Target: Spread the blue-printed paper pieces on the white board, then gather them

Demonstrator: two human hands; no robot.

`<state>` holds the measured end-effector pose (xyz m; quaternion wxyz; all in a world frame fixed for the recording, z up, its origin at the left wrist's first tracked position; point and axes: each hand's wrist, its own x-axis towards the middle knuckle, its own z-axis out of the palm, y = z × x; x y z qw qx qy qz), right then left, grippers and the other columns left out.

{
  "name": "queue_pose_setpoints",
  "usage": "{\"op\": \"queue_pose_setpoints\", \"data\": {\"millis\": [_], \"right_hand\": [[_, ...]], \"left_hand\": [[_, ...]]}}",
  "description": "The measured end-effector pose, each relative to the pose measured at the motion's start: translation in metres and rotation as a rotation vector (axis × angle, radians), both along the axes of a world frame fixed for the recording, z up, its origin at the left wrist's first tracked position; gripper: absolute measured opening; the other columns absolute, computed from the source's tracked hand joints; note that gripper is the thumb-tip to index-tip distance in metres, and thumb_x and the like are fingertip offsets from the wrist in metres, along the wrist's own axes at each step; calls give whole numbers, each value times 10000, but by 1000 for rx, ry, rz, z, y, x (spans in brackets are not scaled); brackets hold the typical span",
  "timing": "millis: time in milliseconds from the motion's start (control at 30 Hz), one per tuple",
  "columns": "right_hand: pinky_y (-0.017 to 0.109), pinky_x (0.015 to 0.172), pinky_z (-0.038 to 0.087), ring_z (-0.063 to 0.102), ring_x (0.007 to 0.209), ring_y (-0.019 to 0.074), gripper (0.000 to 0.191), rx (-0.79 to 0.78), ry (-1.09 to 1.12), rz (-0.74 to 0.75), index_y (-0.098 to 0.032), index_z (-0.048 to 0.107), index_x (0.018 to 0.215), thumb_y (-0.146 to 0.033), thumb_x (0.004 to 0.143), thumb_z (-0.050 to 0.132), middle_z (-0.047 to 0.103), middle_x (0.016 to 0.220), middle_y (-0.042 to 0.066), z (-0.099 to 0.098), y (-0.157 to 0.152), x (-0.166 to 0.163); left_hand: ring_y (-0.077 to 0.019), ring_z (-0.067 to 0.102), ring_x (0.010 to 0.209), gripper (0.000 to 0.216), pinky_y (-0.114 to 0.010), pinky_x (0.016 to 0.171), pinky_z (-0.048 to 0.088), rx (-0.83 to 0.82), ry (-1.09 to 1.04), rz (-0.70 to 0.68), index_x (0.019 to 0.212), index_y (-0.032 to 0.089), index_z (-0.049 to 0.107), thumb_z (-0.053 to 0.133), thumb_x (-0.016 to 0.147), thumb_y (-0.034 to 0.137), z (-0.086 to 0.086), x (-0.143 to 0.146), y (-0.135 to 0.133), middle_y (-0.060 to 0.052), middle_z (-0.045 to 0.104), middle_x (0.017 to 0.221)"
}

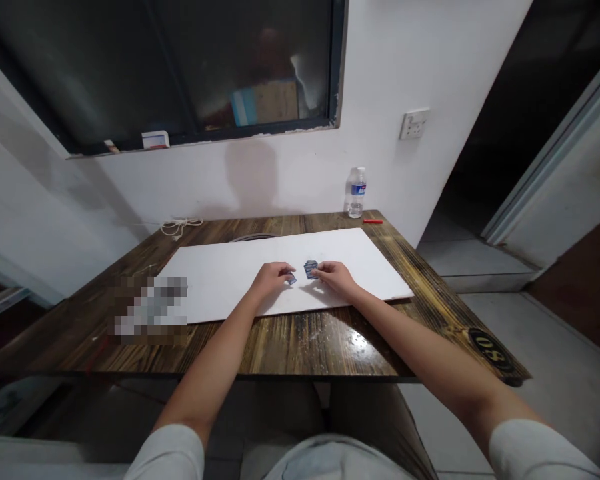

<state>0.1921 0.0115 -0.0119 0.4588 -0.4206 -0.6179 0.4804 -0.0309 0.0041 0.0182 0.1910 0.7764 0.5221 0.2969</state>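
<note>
Over the white board point(220, 280), my left hand point(273, 277) is closed in a pinch on a small dark blue card point(291, 279). A short gap to its right, my right hand point(334, 275) grips a small, slightly fanned stack of blue patterned cards point(310, 268) between thumb and fingers. The print on the cards is too small to read. Both forearms reach in from the near edge of the table, and the hands do not touch each other.
The board lies on a dark wooden table point(300, 343). A water bottle point(357, 193) and a red pen-like stick point(373, 221) are at the back right. A white cable point(180, 227) lies at the back left. Something blurred out point(153, 310) covers the board's left end.
</note>
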Motion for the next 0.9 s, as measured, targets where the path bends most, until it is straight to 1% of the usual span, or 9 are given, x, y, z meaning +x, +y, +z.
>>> {"op": "queue_pose_setpoints", "data": {"millis": [100, 233, 300, 367, 500, 600, 733, 833, 900], "right_hand": [[265, 566, 361, 501, 553, 134, 338, 10, -21, 0, -174, 615, 630, -498, 633, 715, 567, 540, -19, 2, -1, 0], [260, 554, 355, 493, 561, 131, 351, 39, -67, 30, -167, 633, 633, -509, 647, 709, 574, 549, -13, 5, -3, 0], [258, 549, 351, 491, 559, 130, 356, 45, -87, 63, -162, 655, 649, -514, 656, 708, 579, 548, -12, 5, -3, 1], [257, 548, 349, 490, 552, 129, 352, 53, -95, 87, -162, 671, 661, -512, 659, 709, 579, 543, -13, 5, -3, 1], [253, 548, 330, 477, 548, 124, 342, 90, -130, 112, -167, 683, 662, -508, 653, 710, 580, 551, -19, 2, -2, 0], [246, 546, 310, 459, 555, 118, 336, 116, -179, 132, -168, 692, 662, -503, 648, 719, 581, 557, -24, -1, -2, -1], [242, 549, 306, 451, 564, 116, 334, 139, -202, 141, -168, 695, 667, -501, 662, 718, 580, 562, -26, -2, -3, -3], [243, 553, 310, 459, 566, 118, 347, 132, -190, 137, -168, 694, 685, -515, 674, 713, 580, 568, -25, -1, -4, -3], [248, 564, 327, 472, 568, 121, 364, 103, -149, 141, -166, 690, 699, -530, 685, 703, 585, 577, -20, 2, -6, -3]], "left_hand": [[-151, 627, 710, 213, -262, 673, 473, 55, -135, -120, 927, 187, 730, 736, 716, 219, -3, 13, -3, -19, 712, 797], [-127, 602, 676, 233, -239, 642, 472, 86, -240, -174, 911, 184, 676, 764, 706, 251, -7, 27, -9, 10, 661, 743], [-122, 593, 670, 238, -238, 647, 470, 99, -256, -159, 910, 186, 644, 756, 706, 234, -9, 29, -11, 23, 643, 730], [-122, 586, 666, 247, -240, 648, 464, 119, -266, -112, 902, 189, 617, 752, 699, 230, -9, 30, -12, 30, 627, 722], [-134, 582, 676, 295, -252, 662, 467, 103, -317, -21, 896, 203, 591, 767, 677, 291, -8, 27, -11, 28, 607, 719], [-137, 578, 680, 335, -258, 669, 468, 72, -374, -3, 887, 209, 588, 786, 648, 333, -7, 26, -10, 25, 602, 717], [-123, 557, 644, 379, -240, 626, 448, 61, -448, 8, 871, 202, 582, 813, 607, 345, -9, 28, -9, 38, 576, 686], [-113, 542, 614, 430, -227, 592, 432, 29, -502, 37, 869, 195, 581, 840, 572, 367, -10, 29, -8, 49, 558, 662], [-120, 554, 624, 448, -233, 599, 440, -7, -545, 49, 851, 187, 598, 850, 554, 407, -10, 29, -6, 38, 576, 667]]}}
